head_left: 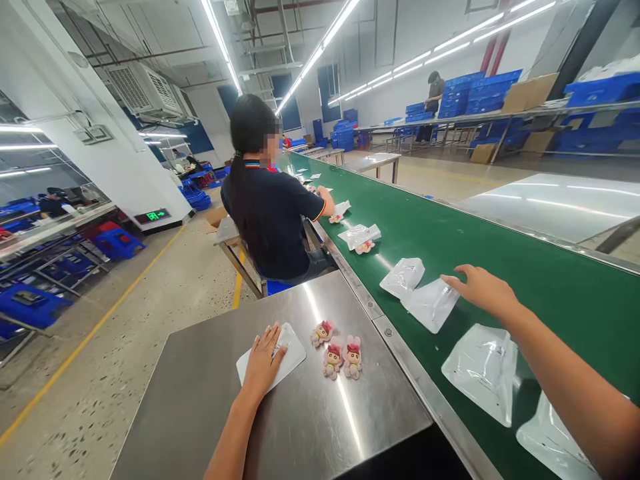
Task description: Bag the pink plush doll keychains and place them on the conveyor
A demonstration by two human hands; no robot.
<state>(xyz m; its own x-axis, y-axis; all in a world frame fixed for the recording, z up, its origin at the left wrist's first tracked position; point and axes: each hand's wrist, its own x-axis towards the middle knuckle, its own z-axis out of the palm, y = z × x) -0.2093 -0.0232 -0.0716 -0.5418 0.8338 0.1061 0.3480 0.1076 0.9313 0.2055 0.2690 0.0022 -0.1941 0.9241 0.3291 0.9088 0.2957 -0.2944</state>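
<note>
Steel table (200, 400) on the left, and the left hand (264, 360) lies flat and open on a white pouch (293, 350), pinning it down. Just beside it, three little dolls (340, 353) sit in a loose cluster, untouched. Across the table edge onto the green belt (500, 247): the right hand (483, 290) is stretched out, fingers spread and holding nothing, fingertips on a clear bag (430, 305) that overlaps another bag (403, 277). Best, I'd judge, to pinch only the upper bag's edge so its neighbour stays put. Further up, a co-worker (270, 200) sits at the same belt.
</note>
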